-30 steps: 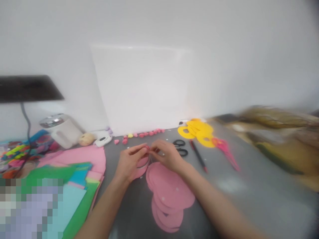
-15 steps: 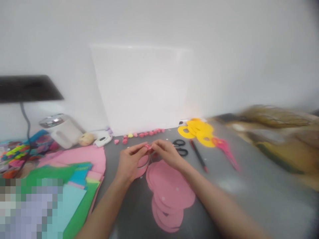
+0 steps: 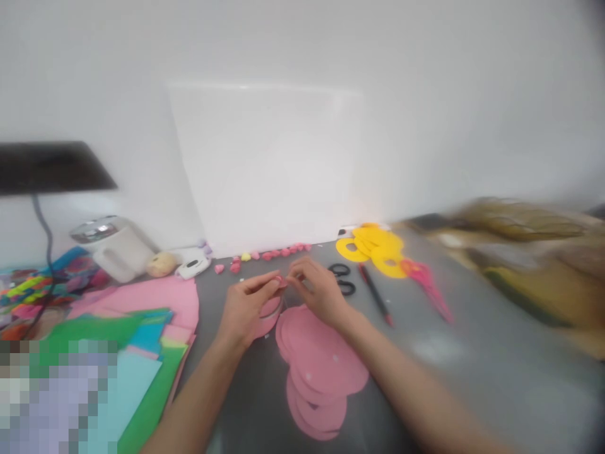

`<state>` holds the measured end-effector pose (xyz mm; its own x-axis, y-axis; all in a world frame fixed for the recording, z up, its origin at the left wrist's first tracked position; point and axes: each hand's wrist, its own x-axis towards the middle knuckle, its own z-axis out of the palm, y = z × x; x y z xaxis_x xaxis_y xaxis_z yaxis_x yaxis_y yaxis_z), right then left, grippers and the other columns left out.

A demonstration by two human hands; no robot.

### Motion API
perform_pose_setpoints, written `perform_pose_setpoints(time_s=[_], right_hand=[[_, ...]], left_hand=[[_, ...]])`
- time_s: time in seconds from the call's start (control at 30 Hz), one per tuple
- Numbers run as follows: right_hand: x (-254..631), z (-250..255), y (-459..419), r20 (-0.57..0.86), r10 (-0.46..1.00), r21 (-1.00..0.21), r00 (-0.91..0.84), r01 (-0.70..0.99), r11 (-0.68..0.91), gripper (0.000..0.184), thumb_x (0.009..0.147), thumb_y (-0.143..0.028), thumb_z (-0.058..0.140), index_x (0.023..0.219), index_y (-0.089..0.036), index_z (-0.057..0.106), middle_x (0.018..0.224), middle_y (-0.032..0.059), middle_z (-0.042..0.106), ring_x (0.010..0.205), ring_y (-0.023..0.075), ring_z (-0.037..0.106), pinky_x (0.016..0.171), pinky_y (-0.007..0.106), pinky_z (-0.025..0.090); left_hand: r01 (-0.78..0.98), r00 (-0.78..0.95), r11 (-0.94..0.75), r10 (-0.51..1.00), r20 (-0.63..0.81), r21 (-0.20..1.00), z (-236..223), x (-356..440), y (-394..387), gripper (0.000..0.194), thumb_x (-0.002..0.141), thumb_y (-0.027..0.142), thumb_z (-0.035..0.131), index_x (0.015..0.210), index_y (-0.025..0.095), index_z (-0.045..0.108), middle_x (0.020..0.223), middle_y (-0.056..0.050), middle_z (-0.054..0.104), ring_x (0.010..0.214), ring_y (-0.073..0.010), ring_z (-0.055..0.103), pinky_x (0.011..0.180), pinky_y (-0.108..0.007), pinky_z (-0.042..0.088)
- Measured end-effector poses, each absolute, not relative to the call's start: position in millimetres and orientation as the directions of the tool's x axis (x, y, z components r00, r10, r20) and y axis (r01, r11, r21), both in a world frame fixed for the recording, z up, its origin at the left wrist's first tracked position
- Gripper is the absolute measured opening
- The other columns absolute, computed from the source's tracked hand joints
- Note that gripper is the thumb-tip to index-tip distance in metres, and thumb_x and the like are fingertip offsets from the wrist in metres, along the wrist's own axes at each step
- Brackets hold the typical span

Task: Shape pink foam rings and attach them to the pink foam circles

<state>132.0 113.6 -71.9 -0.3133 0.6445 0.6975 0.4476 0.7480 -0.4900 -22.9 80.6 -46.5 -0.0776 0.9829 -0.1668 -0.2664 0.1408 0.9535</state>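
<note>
Head view, landmark: pink stack (image 3: 326,353) of flat, rounded cut-outs, on grey table (image 3: 246,397).
Small pink piece (image 3: 280,279): held up beyond the stack's far left edge; blurred, shape unclear.
Left hand (image 3: 244,310): left of the stack, thumb and forefinger pinching the piece.
Right hand (image 3: 317,289): over the stack's far edge, fingertips just beside the piece; cannot tell whether they grip anything.
Handling: piece probably light, perhaps soft; best taken by its rim, between fingertips. Slipperiness: cannot tell.
Black scissors (image 3: 348,288): beyond the stack, to its right.
</note>
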Motion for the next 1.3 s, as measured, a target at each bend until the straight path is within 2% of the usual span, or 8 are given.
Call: perform_pose_setpoints(time_s=[0.5,0.67,0.9,1.0,1.07,1.13,1.23,1.3], right_hand=[[133,-78,117,0.698,0.590,-0.445,-0.407,0.398,0.802,0.014,0.089,-0.022,0.049,0.081,-0.018,0.061,0.084,0.0059,0.064,0.075,0.0131,0.060,0.067,0.023,0.046],[133,-83,117,0.731,0.545,-0.351,-0.411,0.458,0.817,0.015,0.089,-0.023,0.050,0.089,-0.019,0.064,0.091,0.0069,0.066,0.079,0.0134,0.062,0.068,0.023,0.047],[134,-73,108,0.653,0.558,-0.219,-0.512,0.578,0.786,0.021,0.090,-0.025,0.048,0.103,-0.028,0.064,0.099,0.0044,0.067,0.083,0.0151,0.062,0.062,0.023,0.046],[132,-72,107,0.692,0.540,-0.208,-0.478,0.584,0.784,0.019,0.088,-0.025,0.050,0.099,-0.025,0.066,0.100,0.0064,0.068,0.081,0.0153,0.063,0.065,0.024,0.047],[131,-71,108,0.738,0.562,-0.308,-0.374,0.554,0.774,0.017,0.087,-0.025,0.052,0.088,-0.021,0.068,0.094,0.0073,0.069,0.080,0.0155,0.064,0.068,0.026,0.048],[130,-69,109,0.705,0.658,-0.506,-0.264,0.463,0.727,0.017,0.085,-0.025,0.054,0.077,-0.019,0.068,0.087,0.0069,0.070,0.077,0.0154,0.064,0.068,0.025,0.050],[130,-62,109,0.486,0.856,-0.808,-0.175,0.282,0.517,0.014,0.080,-0.027,0.058,0.072,-0.018,0.065,0.076,0.0043,0.069,0.070,0.0148,0.063,0.063,0.025,0.050],[130,-58,109,0.323,0.930,-0.918,-0.172,0.182,0.353,0.015,0.075,-0.031,0.062,0.071,-0.017,0.063,0.069,0.0025,0.067,0.064,0.0140,0.061,0.060,0.025,0.049]], left_hand=[[-0.268,-0.099,0.138,0.980,-0.170,0.954,-51,-25,82,0.030,0.056,0.027,0.081,0.081,0.012,0.075,0.084,-0.012,0.074,0.078,-0.0225,0.069,0.086,-0.039,0.051],[-0.218,-0.122,0.114,0.982,-0.143,0.969,-53,-26,83,0.030,0.058,0.028,0.080,0.083,0.013,0.075,0.086,-0.011,0.074,0.079,-0.0222,0.069,0.085,-0.037,0.052],[-0.332,-0.162,0.090,0.975,-0.151,0.939,-51,-29,87,0.030,0.053,0.028,0.082,0.077,0.012,0.075,0.078,-0.008,0.075,0.074,-0.0191,0.067,0.083,-0.036,0.053],[-0.318,-0.175,0.074,0.975,-0.135,0.945,-50,-28,87,0.030,0.053,0.028,0.082,0.079,0.013,0.075,0.078,-0.008,0.075,0.074,-0.0190,0.068,0.083,-0.035,0.053],[-0.272,-0.185,0.064,0.976,-0.118,0.960,-50,-27,87,0.031,0.056,0.029,0.080,0.082,0.013,0.075,0.080,-0.008,0.075,0.075,-0.0194,0.068,0.083,-0.035,0.053],[-0.201,-0.198,0.049,0.976,-0.090,0.978,-50,-26,86,0.031,0.060,0.031,0.078,0.086,0.014,0.075,0.084,-0.008,0.075,0.079,-0.0203,0.068,0.083,-0.034,0.053],[-0.116,-0.202,0.026,0.978,-0.050,0.993,-51,-25,84,0.031,0.063,0.032,0.077,0.089,0.017,0.074,0.092,-0.009,0.074,0.087,-0.0218,0.068,0.086,-0.033,0.051],[-0.097,-0.188,0.024,0.981,-0.042,0.995,-51,-26,84,0.030,0.063,0.032,0.077,0.089,0.018,0.074,0.094,-0.008,0.074,0.091,-0.0222,0.067,0.088,-0.033,0.050]])
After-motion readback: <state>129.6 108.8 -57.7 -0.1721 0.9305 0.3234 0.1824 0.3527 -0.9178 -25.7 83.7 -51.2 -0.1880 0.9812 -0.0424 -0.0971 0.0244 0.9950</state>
